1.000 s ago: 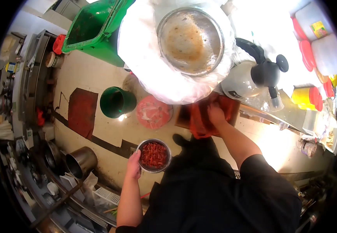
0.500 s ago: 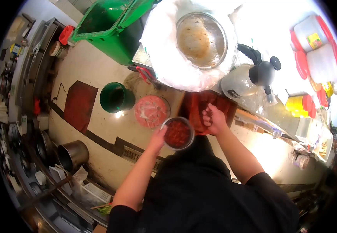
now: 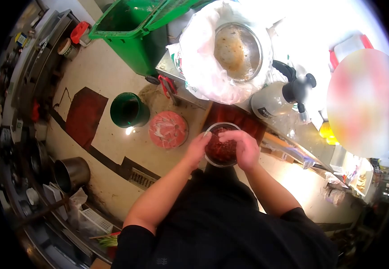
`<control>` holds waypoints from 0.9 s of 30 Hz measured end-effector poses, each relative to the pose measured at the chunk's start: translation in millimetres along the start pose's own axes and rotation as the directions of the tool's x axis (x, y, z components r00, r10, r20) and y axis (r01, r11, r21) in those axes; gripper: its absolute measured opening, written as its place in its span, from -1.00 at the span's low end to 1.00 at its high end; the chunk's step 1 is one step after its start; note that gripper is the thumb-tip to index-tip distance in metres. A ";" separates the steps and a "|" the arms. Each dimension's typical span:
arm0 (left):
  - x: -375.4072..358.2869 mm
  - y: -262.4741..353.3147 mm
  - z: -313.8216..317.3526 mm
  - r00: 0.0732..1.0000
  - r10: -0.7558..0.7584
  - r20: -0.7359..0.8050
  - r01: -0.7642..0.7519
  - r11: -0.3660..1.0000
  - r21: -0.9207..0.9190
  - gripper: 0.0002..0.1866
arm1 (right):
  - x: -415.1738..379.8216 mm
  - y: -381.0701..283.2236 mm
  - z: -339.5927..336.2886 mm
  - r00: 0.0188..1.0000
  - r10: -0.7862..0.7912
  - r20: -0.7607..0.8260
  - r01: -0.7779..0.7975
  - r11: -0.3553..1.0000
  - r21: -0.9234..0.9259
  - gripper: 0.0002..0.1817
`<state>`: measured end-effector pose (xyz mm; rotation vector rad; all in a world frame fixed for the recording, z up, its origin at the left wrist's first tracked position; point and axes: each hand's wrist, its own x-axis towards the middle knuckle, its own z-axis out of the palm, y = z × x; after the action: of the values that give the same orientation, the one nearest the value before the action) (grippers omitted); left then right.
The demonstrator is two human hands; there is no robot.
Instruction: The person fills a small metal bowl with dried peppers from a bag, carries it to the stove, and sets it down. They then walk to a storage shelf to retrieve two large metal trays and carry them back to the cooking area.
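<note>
My left hand (image 3: pixel 198 150) grips the left rim of a round bowl (image 3: pixel 210 160) held in front of my body. The bowl is filled with dark red pieces (image 3: pixel 220 148) that look like dried chillies. Over its right side reaches my right hand (image 3: pixel 246 150), fingers stretched out and bent down onto the red pieces. No piece shows clearly in that hand, though its palm side is hidden. Just beyond the bowl lies a red plastic sheet or bag (image 3: pixel 237 117), partly covered by the bowl and hand.
A pink-red round stool (image 3: pixel 168 130) and a green bucket (image 3: pixel 129 110) stand on the floor to the left. Ahead, a bag-lined metal basin (image 3: pixel 260 54) and a pump sprayer (image 3: pixel 272 101) sit on the counter. A green wheeled bin (image 3: pixel 134 49) is behind. A steel pot (image 3: pixel 72 174) lies lower left.
The bowl and my left hand have moved right and slightly up. My right hand has come from above the red bag to the bowl, its closed fingers now spread. My view has shifted slightly.
</note>
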<state>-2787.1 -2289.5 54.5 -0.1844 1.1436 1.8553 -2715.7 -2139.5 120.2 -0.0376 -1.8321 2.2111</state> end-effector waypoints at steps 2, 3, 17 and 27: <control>-2.9 3.0 3.2 1.000 0.010 0.013 -0.010 1.000 0.001 -0.61 | -4.2 -5.9 6.3 0.979 0.164 -0.118 -0.171 0.983 -0.059 -0.58; -3.0 3.4 3.0 1.000 0.012 0.014 -0.012 1.000 0.000 -0.61 | -3.9 -9.2 7.0 0.980 0.163 -0.117 -0.170 0.983 -0.061 -0.58; -14.4 6.2 -28.4 0.986 0.091 -0.141 -0.086 0.995 0.041 -0.61 | 18.5 10.0 -34.5 0.890 0.170 -0.422 -0.232 0.968 -0.098 -0.62; -56.1 29.7 -58.6 0.915 0.007 -0.402 -0.016 1.000 -0.019 -0.60 | -22.3 265.1 -116.8 0.859 0.438 -0.266 -0.383 0.203 -0.901 -0.78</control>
<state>-2796.3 -2373.9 70.8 -0.5976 1.4023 1.8911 -2722.1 -2075.8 -163.2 -0.8049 -3.1590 0.9022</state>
